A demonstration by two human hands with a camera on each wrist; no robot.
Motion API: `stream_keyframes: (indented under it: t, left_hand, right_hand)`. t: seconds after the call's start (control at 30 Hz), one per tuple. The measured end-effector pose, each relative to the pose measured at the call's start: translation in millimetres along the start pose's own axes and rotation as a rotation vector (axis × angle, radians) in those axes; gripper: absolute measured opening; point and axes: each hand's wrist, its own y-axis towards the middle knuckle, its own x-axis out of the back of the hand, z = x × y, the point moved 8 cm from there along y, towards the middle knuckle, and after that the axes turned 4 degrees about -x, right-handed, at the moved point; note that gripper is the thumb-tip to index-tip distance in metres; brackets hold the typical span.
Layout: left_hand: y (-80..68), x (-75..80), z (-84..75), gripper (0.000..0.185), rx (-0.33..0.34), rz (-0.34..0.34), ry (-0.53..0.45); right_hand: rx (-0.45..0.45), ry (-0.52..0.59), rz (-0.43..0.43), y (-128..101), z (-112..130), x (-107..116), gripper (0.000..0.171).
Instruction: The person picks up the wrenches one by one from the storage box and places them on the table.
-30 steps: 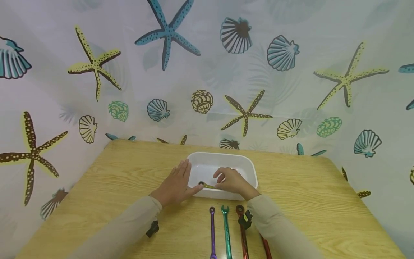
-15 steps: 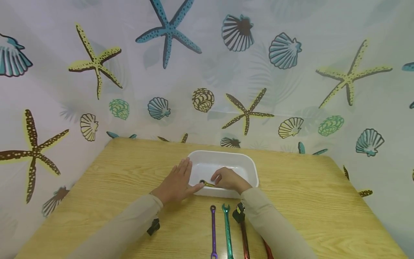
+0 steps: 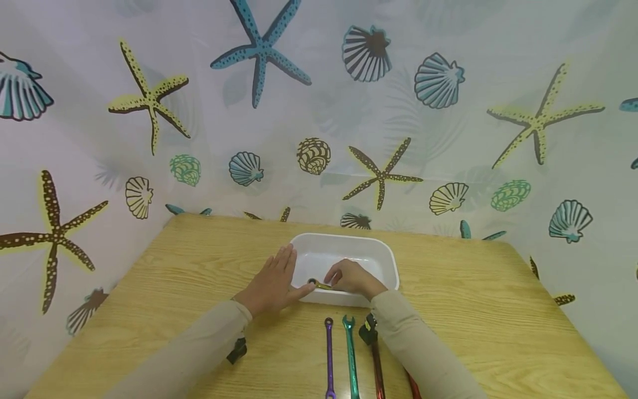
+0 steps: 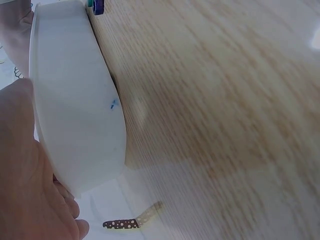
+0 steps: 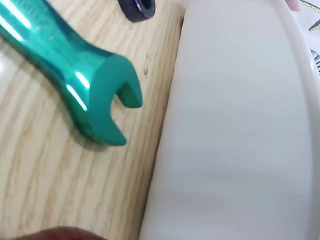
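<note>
Nearest on the wooden worktop (image 3: pixel 199 266) lie a purple wrench (image 3: pixel 328 354), a teal wrench (image 3: pixel 350 354) and a red wrench (image 3: pixel 376 366). Beyond them stands a white plastic tub (image 3: pixel 384 260). The right hand (image 3: pixel 351 277) reaches over its near wall, fingers pinching a yellow wrench (image 3: pixel 319 285) inside. The left hand (image 3: pixel 273 284) rests flat, fingers straight, against the tub's left wall.

A makeshift recording booth: a starfish-and-shell curtain (image 3: pixel 379 111) hangs close around a wooden table (image 3: pixel 478 310).
</note>
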Motion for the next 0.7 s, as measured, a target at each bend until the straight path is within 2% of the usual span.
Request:
stream_keyframes:
  t: [0.43, 0.7]
  left_hand:
    - [0.0, -1.2, 0.5, 0.097, 0.005, -0.002, 0.008]
    - [-0.2, 1.6, -0.6, 0.096, 0.009, 0.001, 0.004]
  right_hand:
    - [0.024, -0.062, -0.054, 4.0, 0.5, 1.6, 0.008]
    - [0.050, -0.109, -0.034, 7.2, 0.8, -1.7, 0.012]
